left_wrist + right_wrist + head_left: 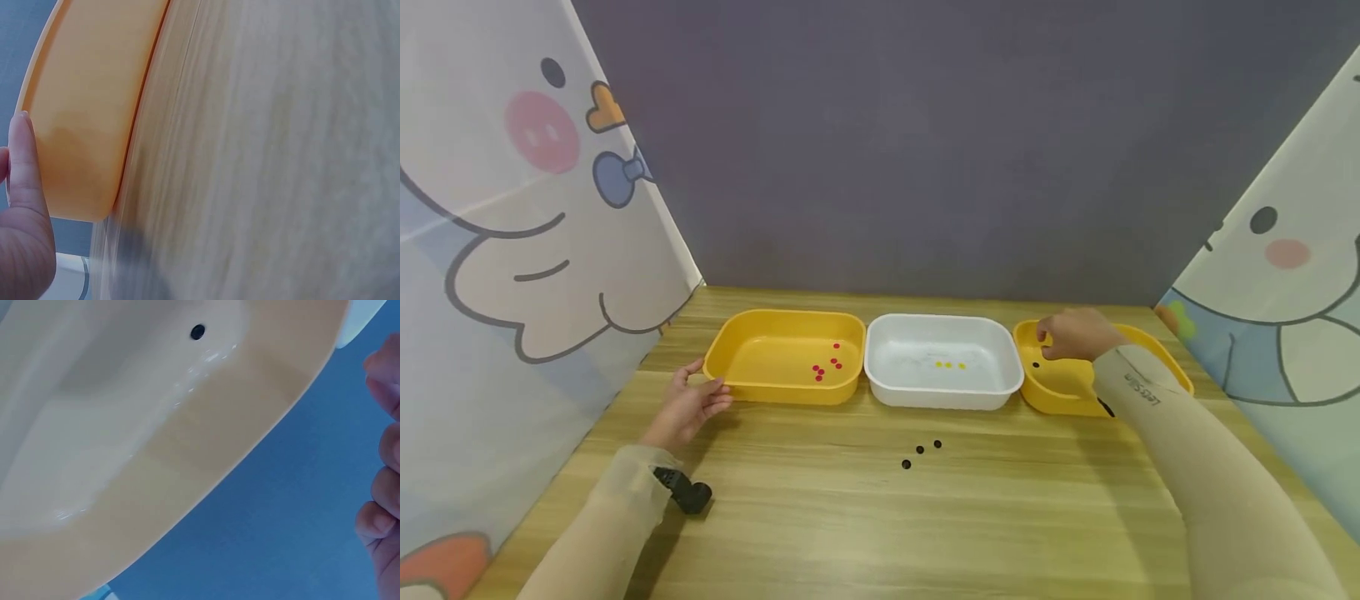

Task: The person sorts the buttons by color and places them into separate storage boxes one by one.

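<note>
My left hand (688, 406) rests at the near left corner of a yellow basin (786, 394), fingers touching its rim. In the left wrist view, one straight finger (26, 165) lies against the basin's outer wall. Small red discs lie in that basin. Over the right yellow basin (1060, 403) hovers my right hand (1078, 333), its fingers curled and nothing visible between them. Below it, a small black button-like disc (1036, 364) lies on the basin floor, seen also in the right wrist view as a dark disc (197, 332).
Between the yellow basins stands a white basin (943, 397) with yellow discs (948, 365) inside. Three black discs (920, 450) lie on the wooden table (880, 533) in front of it. A grey panel (880, 150) rises behind, with printed cartoon sheets at both sides.
</note>
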Demonstrator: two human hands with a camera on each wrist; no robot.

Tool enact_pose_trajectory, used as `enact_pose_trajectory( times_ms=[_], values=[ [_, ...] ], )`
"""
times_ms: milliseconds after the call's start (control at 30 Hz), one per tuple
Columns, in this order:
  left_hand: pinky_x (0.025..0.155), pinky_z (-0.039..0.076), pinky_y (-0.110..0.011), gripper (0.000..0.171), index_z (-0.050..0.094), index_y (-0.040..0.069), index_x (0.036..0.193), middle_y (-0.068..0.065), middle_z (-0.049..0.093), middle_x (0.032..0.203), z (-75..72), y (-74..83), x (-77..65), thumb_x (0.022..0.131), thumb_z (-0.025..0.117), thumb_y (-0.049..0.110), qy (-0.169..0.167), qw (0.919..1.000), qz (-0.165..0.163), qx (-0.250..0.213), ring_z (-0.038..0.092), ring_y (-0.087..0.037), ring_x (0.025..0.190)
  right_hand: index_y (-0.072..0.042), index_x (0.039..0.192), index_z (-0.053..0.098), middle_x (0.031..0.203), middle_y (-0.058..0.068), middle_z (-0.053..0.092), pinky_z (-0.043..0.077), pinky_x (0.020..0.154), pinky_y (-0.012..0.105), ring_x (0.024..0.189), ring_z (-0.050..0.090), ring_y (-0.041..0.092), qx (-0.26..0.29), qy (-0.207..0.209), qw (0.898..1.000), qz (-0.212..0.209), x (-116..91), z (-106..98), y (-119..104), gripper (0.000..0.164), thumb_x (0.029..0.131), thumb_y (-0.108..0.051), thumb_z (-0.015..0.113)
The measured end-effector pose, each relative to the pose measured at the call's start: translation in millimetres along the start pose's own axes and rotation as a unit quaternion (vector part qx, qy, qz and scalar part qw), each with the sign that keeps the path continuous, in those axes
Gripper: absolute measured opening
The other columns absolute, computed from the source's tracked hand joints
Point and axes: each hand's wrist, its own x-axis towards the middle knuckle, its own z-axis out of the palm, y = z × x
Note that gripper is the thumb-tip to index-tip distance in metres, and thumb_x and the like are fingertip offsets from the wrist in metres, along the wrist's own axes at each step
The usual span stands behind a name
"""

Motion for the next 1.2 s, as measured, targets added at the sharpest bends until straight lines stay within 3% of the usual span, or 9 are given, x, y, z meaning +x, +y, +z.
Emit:
enact_pose_trajectory(
  times_ms=[367, 700, 900, 1033, 1200],
  values=[
    [0.064, 0.059, -0.020, 0.075, -0.010, 0.012, 0.149, -0.002, 0.062, 0.069, -4.2, 1.5, -1.8, 0.099, 0.044, -0.003, 0.001, 1.0000, -0.006, -0.004, 0.064, -0.009, 0.063, -0.010, 0.089, 0.071, 0.074, -0.003, 0.066, 0.049, 0.050, 0.030, 0.057, 0.050, 0.010, -0.010, 0.038, 0.998, -0.054, 3.9, 5.1, -26.6, 0.014, 0.081, -0.022, 0.071],
    [0.063, 0.059, -0.021, 0.074, -0.009, 0.012, 0.148, -0.003, 0.062, 0.069, -6.3, 1.7, -3.5, 0.099, 0.043, -0.003, -0.002, 0.9998, -0.004, -0.022, 0.065, -0.010, 0.063, -0.012, 0.085, 0.069, 0.059, -0.008, 0.052, 0.045, 0.051, 0.027, 0.053, 0.041, 0.009, -0.015, 0.062, 0.992, -0.107, 3.9, 4.4, -62.2, 0.008, 0.080, -0.017, 0.071],
    [0.064, 0.059, -0.022, 0.073, -0.007, 0.014, 0.148, -0.002, 0.062, 0.072, -6.1, -0.4, -3.1, 0.099, 0.045, -0.002, -0.003, 0.9996, -0.007, -0.026, 0.065, -0.010, 0.064, -0.015, 0.085, 0.069, 0.065, -0.008, 0.059, 0.039, 0.045, 0.024, 0.051, 0.040, 0.008, -0.015, 0.062, 0.990, -0.128, 6.4, 6.5, -80.7, 0.007, 0.079, -0.019, 0.073],
    [0.064, 0.059, -0.022, 0.074, -0.008, 0.014, 0.148, -0.002, 0.062, 0.072, -5.5, -1.5, -2.1, 0.099, 0.045, -0.002, -0.004, 0.9996, -0.008, -0.027, 0.065, -0.010, 0.064, -0.016, 0.084, 0.070, 0.068, -0.008, 0.063, 0.040, 0.045, 0.023, 0.052, 0.041, 0.005, -0.015, 0.075, 0.983, -0.167, 7.0, 12.5, -94.9, 0.007, 0.078, -0.018, 0.073],
    [0.064, 0.059, -0.021, 0.076, -0.009, 0.015, 0.149, -0.002, 0.062, 0.073, -3.1, -1.2, -0.2, 0.099, 0.046, -0.002, -0.006, 0.9996, -0.008, -0.028, 0.065, -0.010, 0.064, -0.017, 0.081, 0.071, 0.073, -0.009, 0.068, 0.047, 0.051, 0.022, 0.055, 0.051, 0.003, -0.012, 0.112, 0.964, -0.240, 8.7, 20.1, -109.8, 0.007, 0.075, -0.016, 0.075]
  ],
)
